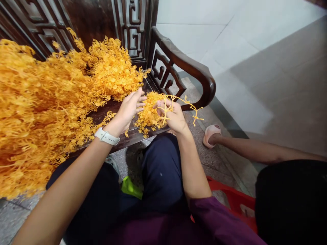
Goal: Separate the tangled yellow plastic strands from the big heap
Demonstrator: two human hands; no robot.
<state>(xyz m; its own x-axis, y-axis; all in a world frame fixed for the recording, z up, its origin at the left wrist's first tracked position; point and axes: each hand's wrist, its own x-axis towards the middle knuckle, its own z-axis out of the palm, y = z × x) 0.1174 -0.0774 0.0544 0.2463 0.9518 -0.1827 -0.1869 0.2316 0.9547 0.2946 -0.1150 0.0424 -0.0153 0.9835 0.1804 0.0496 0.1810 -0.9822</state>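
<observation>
My right hand [171,115] is closed on a thin yellow plastic stem [185,101], branched and bare of blossoms, whose tip curves out to the right. To its left, my left hand [130,107] has its fingers stretched out, with nothing seen in it; its palm side is partly turned away. Between and behind both hands lies a small heap of loose yellow plastic flower pieces [149,114] on the seat of the dark wooden bench [100,110]. A large mass of yellow artificial flower sprays [63,88] fills the bench to the left.
The bench's carved armrest [189,64] rises just beyond my right hand. Another person's leg with a pink slipper [212,136] is at the right. A red plastic stool [230,197] stands below on the right, and something bright green [131,187] is by my legs.
</observation>
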